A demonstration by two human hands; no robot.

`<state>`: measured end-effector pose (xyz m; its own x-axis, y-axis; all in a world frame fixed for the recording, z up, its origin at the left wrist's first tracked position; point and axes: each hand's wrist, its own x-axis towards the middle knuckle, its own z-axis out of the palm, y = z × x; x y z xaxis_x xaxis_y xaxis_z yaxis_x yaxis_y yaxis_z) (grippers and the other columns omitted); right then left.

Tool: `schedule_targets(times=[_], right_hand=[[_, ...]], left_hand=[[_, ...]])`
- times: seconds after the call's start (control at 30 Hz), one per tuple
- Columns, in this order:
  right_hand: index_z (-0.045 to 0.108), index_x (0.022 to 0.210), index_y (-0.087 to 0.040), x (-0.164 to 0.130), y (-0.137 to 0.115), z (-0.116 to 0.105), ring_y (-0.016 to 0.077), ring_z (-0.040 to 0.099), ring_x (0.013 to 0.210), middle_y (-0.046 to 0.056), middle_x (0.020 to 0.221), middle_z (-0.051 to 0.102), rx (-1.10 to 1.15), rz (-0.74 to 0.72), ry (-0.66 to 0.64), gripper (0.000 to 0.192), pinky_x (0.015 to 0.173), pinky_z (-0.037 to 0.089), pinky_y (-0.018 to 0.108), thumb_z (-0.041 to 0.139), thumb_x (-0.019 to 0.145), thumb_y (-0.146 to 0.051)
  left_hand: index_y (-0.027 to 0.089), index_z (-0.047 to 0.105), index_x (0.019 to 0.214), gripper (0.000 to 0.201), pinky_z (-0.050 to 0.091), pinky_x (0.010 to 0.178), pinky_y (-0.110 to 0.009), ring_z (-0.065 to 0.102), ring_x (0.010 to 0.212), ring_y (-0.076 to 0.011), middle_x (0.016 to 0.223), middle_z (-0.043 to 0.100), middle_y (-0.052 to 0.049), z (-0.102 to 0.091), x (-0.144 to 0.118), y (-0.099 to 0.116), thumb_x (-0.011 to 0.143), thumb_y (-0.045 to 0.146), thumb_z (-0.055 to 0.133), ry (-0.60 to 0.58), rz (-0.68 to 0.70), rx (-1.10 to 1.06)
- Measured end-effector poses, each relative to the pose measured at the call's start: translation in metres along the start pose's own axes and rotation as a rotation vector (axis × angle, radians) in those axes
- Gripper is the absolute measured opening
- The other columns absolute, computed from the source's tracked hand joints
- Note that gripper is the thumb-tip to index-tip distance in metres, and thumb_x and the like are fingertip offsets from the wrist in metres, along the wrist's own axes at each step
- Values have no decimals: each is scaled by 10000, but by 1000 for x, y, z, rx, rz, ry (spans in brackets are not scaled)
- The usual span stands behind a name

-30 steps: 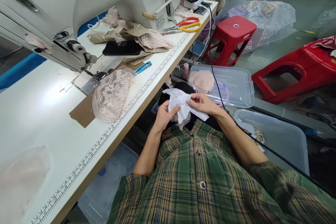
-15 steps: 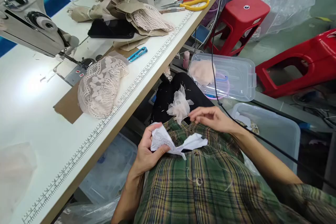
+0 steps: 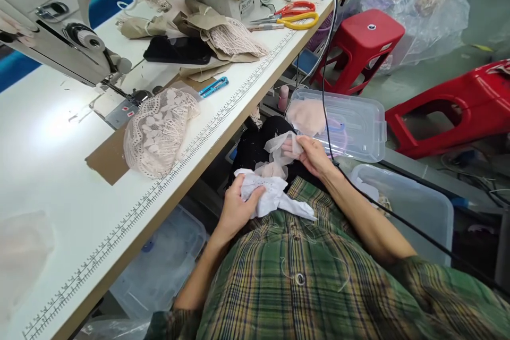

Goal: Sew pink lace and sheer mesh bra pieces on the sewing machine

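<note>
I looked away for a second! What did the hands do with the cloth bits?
The right hand, empty a moment ago, reached forward and took hold of the sheer pink piece on the lap. The left hand kept gripping the white cloth. The lace piece on the table stayed put.

The person wears a plaid shirt woven in green, yellow and dark lines, buttoned down the front with small round buttons. Its sleeves are pushed up above the elbows, leaving both forearms bare. Loose pale threads cling to the front of the shirt. The left hand and right hand wear no gloves, rings or watch.
</note>
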<state>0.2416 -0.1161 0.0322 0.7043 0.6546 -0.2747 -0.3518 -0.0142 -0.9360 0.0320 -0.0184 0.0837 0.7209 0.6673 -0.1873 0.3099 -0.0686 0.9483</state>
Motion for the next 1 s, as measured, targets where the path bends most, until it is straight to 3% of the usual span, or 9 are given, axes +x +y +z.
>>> schedule_targets(times=[0.17,0.27,0.33,0.47,0.57,0.67,0.77,0.87,1.0], right_hand=[[558,791,-208,12,-28,-9,190,696,645,65,726,727,241,145,63,171,483,542,250,595,861,-359],[589,753,-195,10,-42,-17,149,642,507,44,638,705,253,155,83,205,404,505,202,661,819,-374],[617,725,-185,5,-47,-21,121,603,450,29,600,689,239,125,55,263,381,487,180,725,770,-421],[643,686,-171,-16,-46,-16,113,613,479,34,615,693,84,53,-177,404,414,495,174,755,729,-557],[659,713,-165,-29,-38,-7,116,627,520,43,640,701,-62,65,-321,460,453,508,179,684,778,-620],[656,741,-181,-27,-30,-4,139,651,568,51,725,726,-18,89,-273,467,470,535,209,687,754,-647],[648,753,-191,-16,-24,-6,169,675,624,67,783,735,47,107,-235,449,480,549,232,717,727,-633],[639,755,-187,-16,-24,-4,176,673,636,75,776,725,44,115,-242,439,486,545,238,703,747,-621],[615,780,-183,-44,-33,2,140,620,579,29,702,680,-73,124,-482,453,490,500,224,641,802,-634]], left_hand=[[215,644,817,63,444,661,-261,573,675,-177,713,607,-14,21,29,-9,776,168,654,-271,375,328],[207,633,1022,240,487,740,-293,627,815,-203,887,656,-58,15,18,-3,834,110,518,-573,553,452],[194,513,1276,440,508,797,-318,640,905,-212,991,664,-76,6,3,2,848,97,483,-645,562,466],[169,228,1490,675,524,785,-312,647,910,-207,1089,656,-109,-8,-23,1,866,103,475,-529,607,440],[168,452,1353,476,499,684,-279,623,788,-183,997,677,-101,-10,-31,-6,884,89,458,-514,756,387],[167,624,1094,260,450,611,-261,568,681,-159,817,671,-67,-8,-31,-10,889,79,490,-522,764,326],[171,659,993,192,462,653,-261,579,731,-151,840,670,-67,-6,-28,-7,888,77,530,-523,749,300],[199,692,961,152,502,821,-327,596,991,-201,1140,624,-123,-6,-25,2,857,113,620,-389,750,369],[217,722,910,153,320,1107,-582,262,1435,-368,1587,237,-106,-8,-21,8,803,116,678,-254,777,519]])
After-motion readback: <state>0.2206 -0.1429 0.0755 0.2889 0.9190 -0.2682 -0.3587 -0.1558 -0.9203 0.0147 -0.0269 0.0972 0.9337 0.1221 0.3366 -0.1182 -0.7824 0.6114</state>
